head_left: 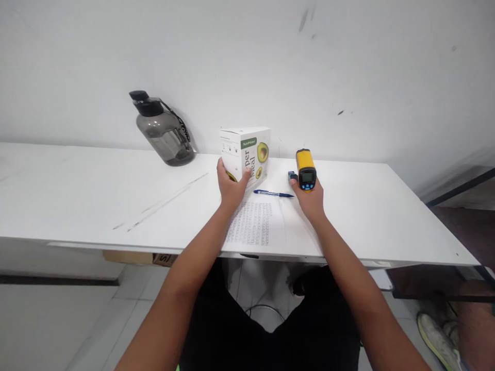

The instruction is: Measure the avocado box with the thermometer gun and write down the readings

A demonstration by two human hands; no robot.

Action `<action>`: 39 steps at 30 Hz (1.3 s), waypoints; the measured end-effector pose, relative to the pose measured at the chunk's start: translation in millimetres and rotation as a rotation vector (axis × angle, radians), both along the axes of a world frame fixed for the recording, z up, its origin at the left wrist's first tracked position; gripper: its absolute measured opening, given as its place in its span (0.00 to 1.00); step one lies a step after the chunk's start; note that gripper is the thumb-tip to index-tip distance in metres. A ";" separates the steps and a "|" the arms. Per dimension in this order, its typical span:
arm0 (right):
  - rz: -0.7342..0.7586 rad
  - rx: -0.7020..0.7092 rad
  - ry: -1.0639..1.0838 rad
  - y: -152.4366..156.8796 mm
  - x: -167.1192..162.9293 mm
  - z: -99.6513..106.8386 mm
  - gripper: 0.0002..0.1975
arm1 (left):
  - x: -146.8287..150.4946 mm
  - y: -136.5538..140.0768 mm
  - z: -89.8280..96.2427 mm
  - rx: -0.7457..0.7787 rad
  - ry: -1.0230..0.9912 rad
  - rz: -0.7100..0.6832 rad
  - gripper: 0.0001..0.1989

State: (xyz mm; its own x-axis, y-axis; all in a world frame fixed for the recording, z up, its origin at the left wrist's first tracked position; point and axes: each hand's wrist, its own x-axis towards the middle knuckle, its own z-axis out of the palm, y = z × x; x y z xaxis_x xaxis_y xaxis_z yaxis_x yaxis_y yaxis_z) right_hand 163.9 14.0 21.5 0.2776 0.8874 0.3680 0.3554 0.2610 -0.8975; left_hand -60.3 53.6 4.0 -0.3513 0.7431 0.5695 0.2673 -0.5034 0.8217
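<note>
My left hand [231,186] grips the lower left side of a white carton [234,149] printed with avocados and the words "Nutri" and "Meal". The carton stands upright near the wall. In my right hand [312,200] is a yellow and black infrared thermometer [306,170], its small screen and blue buttons facing me. Beside my right thumb is a small dark blue object [292,175] whose kind I cannot make out. Between my hands lies a blue pen [274,194], just above a sheet of paper [251,224] covered in handwriting.
A grey water bottle [164,134] with a black cap stands at the left by the wall. The white table [77,196] runs along the wall, its right end slanting toward me. At lower right is another person's shoe [439,337]. A cardboard box [135,257] shows below the table.
</note>
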 end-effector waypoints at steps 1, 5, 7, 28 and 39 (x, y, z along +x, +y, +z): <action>0.006 0.010 0.006 -0.1 0.5 -0.3 0.22 | -1.2 2.4 -1.8 0.004 -0.011 0.003 0.43; 0.027 0.024 0.015 0.7 1.6 -2.6 0.21 | -5.2 9.4 -6.9 -0.001 -0.010 0.061 0.43; 0.026 0.015 0.013 1.8 1.8 -4.0 0.21 | -6.5 11.3 -8.0 -0.002 -0.011 0.077 0.43; 0.024 -0.070 0.014 3.1 -1.2 -2.4 0.22 | -4.8 7.9 -5.2 -0.039 0.057 0.095 0.44; 0.024 -0.077 0.002 1.7 -1.3 -1.4 0.22 | -1.7 3.5 -0.6 -0.109 0.064 0.047 0.46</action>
State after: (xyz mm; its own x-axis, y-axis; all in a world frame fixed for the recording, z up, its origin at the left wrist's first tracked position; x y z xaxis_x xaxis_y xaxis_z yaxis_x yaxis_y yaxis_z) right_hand 162.6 15.7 20.1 0.2563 0.9195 0.2981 0.3483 0.1998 -0.9159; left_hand -62.0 57.1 3.4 -0.3527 0.7856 0.5083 0.3420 -0.3974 0.8515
